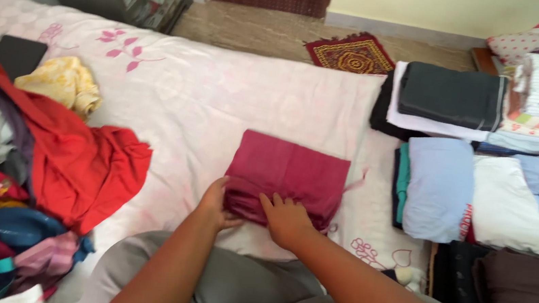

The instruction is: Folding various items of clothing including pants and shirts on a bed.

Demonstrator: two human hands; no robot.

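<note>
While folded, maroon cloth (286, 174) underlies both hands (285, 218).

both forearms were bare, no sleeves, rings or watch; grey-olive trousers (225, 290) covered lap just below left hand (214, 208) and right hand (285, 218).

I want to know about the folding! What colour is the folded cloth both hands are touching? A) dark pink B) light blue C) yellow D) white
A: the left hand and the right hand both rest on the near edge of the dark pink folded cloth on the bed sheet.
</note>
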